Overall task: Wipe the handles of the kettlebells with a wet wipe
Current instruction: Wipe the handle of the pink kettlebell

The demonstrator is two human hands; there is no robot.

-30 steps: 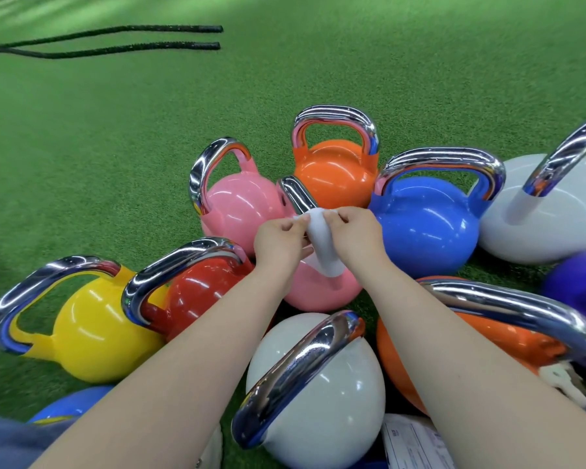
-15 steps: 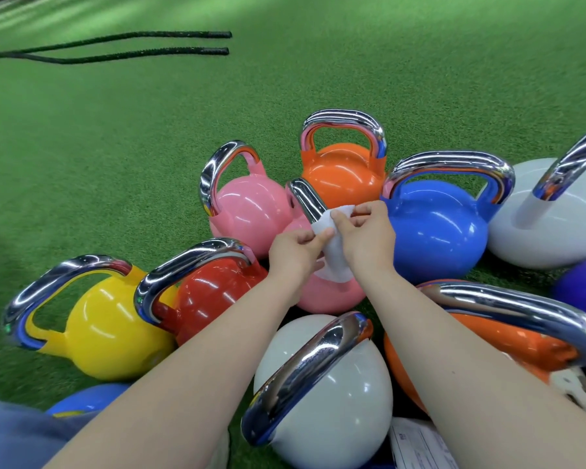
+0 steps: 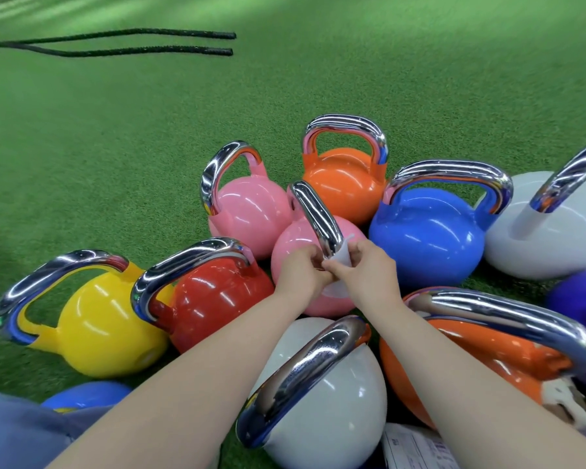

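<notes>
green turf (image 3: 149,147) | both hands' grip pinches wet wipe (image 3: 341,256) round handle (image 3: 317,216)

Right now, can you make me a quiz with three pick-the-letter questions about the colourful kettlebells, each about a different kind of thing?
1. Where do the black ropes lie?
A. Far left on the turf
B. On top of the blue kettlebell
C. Across the person's arms

2. How many pink kettlebells are there?
A. One
B. Two
C. Four

3. What are the hands doing?
A. Resting flat on the turf
B. Lifting the yellow kettlebell
C. Holding a wipe round a chrome handle

Answers:
1. A, the black ropes lie on the turf, far up on the left.
2. B, one pink kettlebell stands behind the near pink kettlebell.
3. C, the left hand and right hand pinch the white wipe at the lower end of the chrome handle.
</notes>
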